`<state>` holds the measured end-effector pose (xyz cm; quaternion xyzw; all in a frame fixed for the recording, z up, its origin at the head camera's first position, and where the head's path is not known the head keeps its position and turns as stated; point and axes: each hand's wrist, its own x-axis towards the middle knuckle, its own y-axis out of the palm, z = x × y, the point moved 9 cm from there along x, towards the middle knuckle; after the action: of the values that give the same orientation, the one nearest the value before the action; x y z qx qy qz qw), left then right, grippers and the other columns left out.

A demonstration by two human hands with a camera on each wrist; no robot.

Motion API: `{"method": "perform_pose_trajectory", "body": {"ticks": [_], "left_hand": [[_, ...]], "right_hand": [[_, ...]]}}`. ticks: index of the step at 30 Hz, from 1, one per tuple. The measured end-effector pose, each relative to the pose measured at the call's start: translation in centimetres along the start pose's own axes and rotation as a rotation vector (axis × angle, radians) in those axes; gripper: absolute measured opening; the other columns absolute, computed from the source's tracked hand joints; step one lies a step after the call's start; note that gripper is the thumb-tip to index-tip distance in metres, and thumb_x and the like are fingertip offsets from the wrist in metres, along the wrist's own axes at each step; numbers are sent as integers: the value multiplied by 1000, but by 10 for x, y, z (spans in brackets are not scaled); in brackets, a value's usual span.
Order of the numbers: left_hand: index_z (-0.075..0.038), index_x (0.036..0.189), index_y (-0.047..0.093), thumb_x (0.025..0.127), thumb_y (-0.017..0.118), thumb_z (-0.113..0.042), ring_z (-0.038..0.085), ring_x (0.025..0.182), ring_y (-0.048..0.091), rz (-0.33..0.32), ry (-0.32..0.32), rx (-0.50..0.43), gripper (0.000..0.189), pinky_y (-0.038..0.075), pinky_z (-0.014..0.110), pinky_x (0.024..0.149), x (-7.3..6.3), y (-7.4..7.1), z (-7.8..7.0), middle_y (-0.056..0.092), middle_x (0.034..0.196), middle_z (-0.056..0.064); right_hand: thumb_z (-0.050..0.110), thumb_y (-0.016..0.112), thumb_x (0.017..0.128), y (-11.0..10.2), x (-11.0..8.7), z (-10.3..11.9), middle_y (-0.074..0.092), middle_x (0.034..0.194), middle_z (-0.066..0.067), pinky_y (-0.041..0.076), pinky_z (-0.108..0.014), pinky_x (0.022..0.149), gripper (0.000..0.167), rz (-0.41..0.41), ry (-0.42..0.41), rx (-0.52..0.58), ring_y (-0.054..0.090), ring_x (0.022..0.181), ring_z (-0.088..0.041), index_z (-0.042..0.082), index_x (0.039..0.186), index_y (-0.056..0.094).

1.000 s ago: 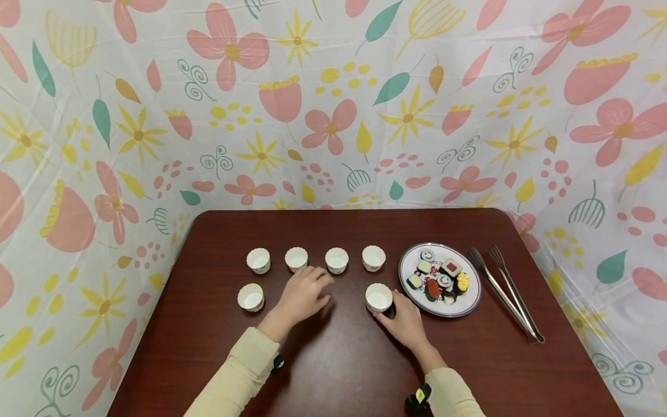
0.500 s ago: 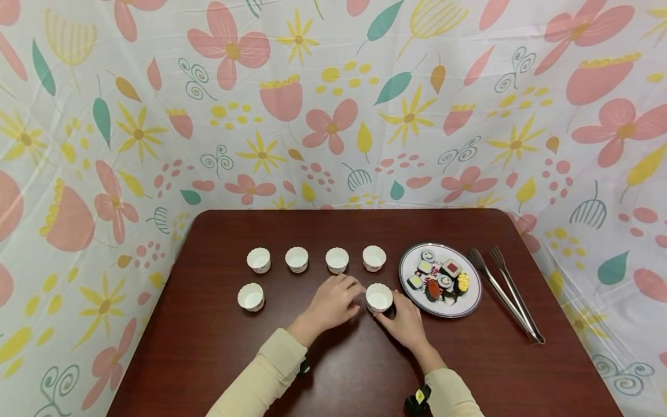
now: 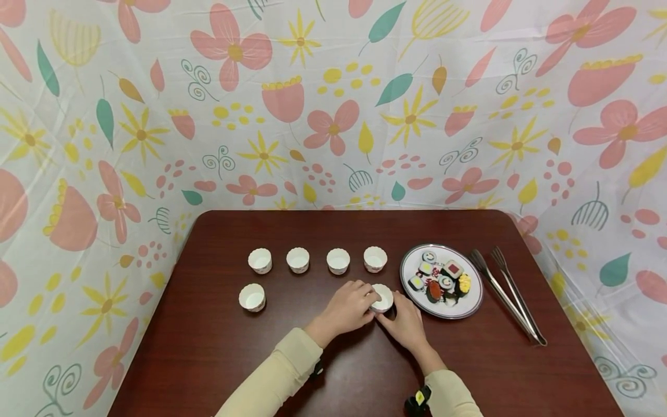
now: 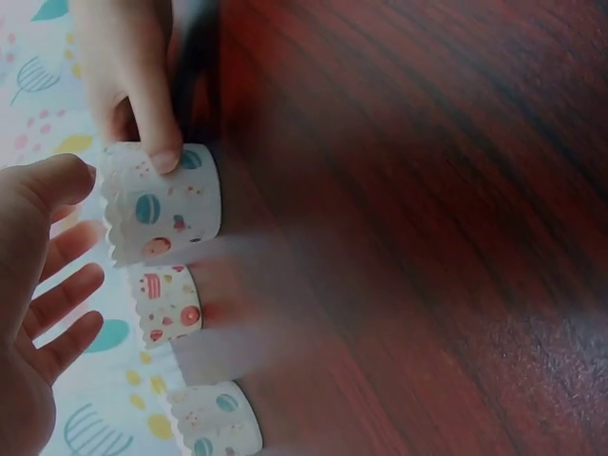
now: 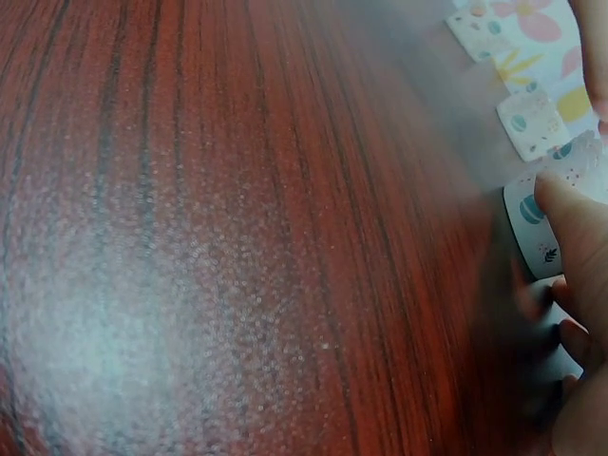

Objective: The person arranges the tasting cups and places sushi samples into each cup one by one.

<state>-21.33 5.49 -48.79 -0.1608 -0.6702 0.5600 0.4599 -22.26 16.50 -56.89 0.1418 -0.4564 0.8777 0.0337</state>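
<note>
A white paper baking cup (image 3: 384, 298) with small printed pictures and a scalloped rim stands upright on the table, left of the plate. My right hand (image 3: 407, 321) grips its near right side, the thumb pressed on the printed wall in both wrist views. From the left comes my left hand (image 3: 346, 310), its fingertips over the cup's rim in the head view. The left wrist view shows that left hand (image 4: 28, 304) with loosely bent, spread fingers, beside the scalloped edge and not closed round it. Behind stands a row of several similar cups (image 3: 338, 262).
Another cup (image 3: 252, 297) stands alone at the left. On the right, an oval white plate (image 3: 414, 302) bears several sushi-like pieces (image 3: 446, 282). Metal tongs (image 3: 513, 301) lie beyond it near the table's right side. Flower-printed cloth (image 3: 333, 116) hangs behind the table.
My left hand has moved right, from in front of the back row to the rim of the cup in my right hand. The right hand and its cup have stayed in place.
</note>
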Motion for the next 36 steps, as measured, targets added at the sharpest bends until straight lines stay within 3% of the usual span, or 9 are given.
{"method": "perform_pose_trajectory", "body": {"ticks": [7,14,30,36], "left_hand": [[-21,88,66,74,71,-31,11,83,54,29,39,56,18,43,25,72,3,13,-7,60,91,-7],[-21,80,66,77,68,-32,12,77,54,-7,86,149,12,41,25,68,5,16,-14,61,82,-8],[-20,82,66,78,66,-28,14,75,54,-9,95,156,9,41,27,67,8,17,-16,62,80,-7],[-21,86,65,77,66,-29,14,79,54,19,89,165,12,40,26,68,11,14,-18,62,85,-7]], "right_hand": [[21,77,68,-3,-1,3,60,109,-24,40,-59,84,53,-37,-27,14,53,106,-42,-2,112,57],[21,77,68,-1,-1,1,59,112,-25,39,-59,85,55,-16,-10,14,53,107,-42,-2,113,56],[23,77,69,0,0,-1,59,114,-24,37,-59,87,58,-9,-12,25,52,110,-41,0,117,55],[24,77,70,3,-1,-2,55,118,-29,36,-60,89,67,22,15,1,50,109,-44,-9,121,49]]}}
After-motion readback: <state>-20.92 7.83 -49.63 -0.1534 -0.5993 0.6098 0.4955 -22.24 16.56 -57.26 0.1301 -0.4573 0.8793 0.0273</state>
